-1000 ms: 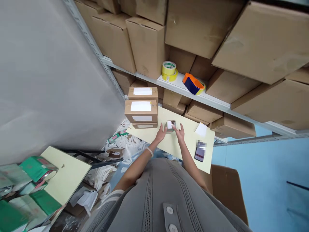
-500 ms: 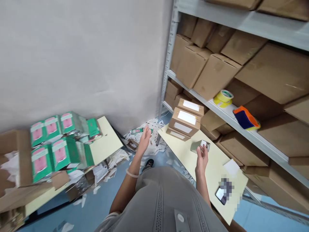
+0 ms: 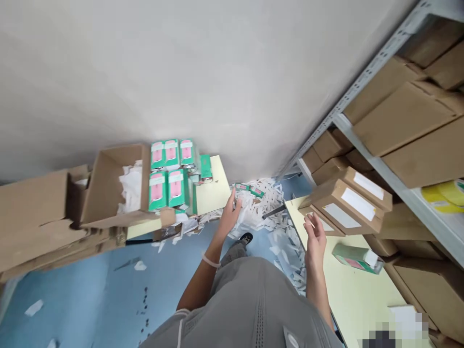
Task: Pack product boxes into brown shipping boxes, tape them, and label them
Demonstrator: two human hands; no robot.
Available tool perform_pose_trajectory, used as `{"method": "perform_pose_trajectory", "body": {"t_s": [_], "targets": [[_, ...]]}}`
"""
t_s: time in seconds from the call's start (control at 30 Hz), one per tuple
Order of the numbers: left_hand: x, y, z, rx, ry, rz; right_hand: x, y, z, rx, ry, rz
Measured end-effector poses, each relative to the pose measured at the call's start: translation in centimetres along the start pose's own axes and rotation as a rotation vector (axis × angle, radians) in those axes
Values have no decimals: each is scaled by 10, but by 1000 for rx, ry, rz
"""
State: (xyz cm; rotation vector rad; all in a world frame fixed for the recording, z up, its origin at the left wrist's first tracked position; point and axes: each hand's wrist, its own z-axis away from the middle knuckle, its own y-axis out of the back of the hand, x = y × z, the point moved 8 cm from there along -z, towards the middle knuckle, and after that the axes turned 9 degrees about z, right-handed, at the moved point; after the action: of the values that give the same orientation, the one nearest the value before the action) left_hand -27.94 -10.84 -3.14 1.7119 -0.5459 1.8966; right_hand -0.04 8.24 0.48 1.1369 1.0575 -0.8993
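Note:
My left hand (image 3: 229, 216) is held out over the paper-strewn floor with its fingers stretched, holding nothing. My right hand (image 3: 315, 238) is raised at the near edge of the right-hand table (image 3: 350, 292), fingers loosely bent and apart, with nothing in them. Just beyond the right hand, brown cartons (image 3: 344, 203) with white labels are stacked on that table. A green box (image 3: 357, 257) lies on its side there, showing a white end. Green and pink boxes (image 3: 176, 187) stand in rows on the left-hand table (image 3: 212, 193), apart from my left hand.
An open cardboard box (image 3: 92, 193) holding white paper stands left of the green boxes. Paper scraps (image 3: 268, 203) cover the floor between the tables, with small green boxes (image 3: 256, 192) among them. A metal shelf (image 3: 357, 133) with cartons and yellow tape (image 3: 444, 195) rises on the right.
My view has swung left, so the left table shows more fully and the shelf has slid right. Both hands stay raised and without anything in them.

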Motion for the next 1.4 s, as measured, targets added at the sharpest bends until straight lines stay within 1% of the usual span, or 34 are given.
{"method": "perform_pose_trajectory", "body": {"t_s": [0.1, 0.2, 0.27, 0.37, 0.43, 0.5, 0.57, 0.63, 0.7, 0.8, 0.87, 0.93, 1.0, 1.07, 1.17, 1.27, 1.33, 1.4], "targets": [[12, 28, 25, 62, -32, 34, 0, -20, 25, -89, -1, 49], [6, 62, 63, 161, -32, 27, 6, -31, 48, -170, 11, 62], [-10, 84, 93, 198, 11, -1, 15, -34, 65, -199, -5, 59], [-42, 115, 137, 181, 116, -31, 36, -35, 95, -211, -38, 58], [-60, 142, 162, 196, 180, -43, 52, -36, 119, -202, -71, 57], [-71, 174, 182, 268, 206, -60, 69, -42, 142, -211, -132, 69], [-73, 204, 196, 371, 186, -75, 80, -54, 161, -268, -181, 97], [-68, 229, 205, 467, 147, -86, 81, -70, 173, -359, -178, 131], [-62, 247, 211, 526, 125, -81, 72, -87, 176, -417, -138, 152], [-54, 269, 213, 557, 107, -49, 48, -115, 168, -422, -68, 155], [-51, 291, 213, 588, 90, -41, 29, -141, 164, -420, -26, 139], [-50, 322, 216, 643, 79, -51, 12, -173, 167, -434, 15, 114], [-52, 363, 221, 713, 90, -67, 1, -210, 179, -471, 47, 100], [-57, 409, 228, 773, 132, -65, -4, -253, 200, -523, 55, 106], [-61, 483, 241, 860, 195, -47, -6, -325, 249, -623, 23, 123], [-58, 557, 255, 962, 185, -69, -16, -405, 316, -780, 22, 132], [-55, 599, 263, 1008, 159, -89, -31, -456, 364, -903, 53, 138], [-56, 634, 268, 1035, 154, -99, -49, -501, 409, -1027, 102, 136]]}}
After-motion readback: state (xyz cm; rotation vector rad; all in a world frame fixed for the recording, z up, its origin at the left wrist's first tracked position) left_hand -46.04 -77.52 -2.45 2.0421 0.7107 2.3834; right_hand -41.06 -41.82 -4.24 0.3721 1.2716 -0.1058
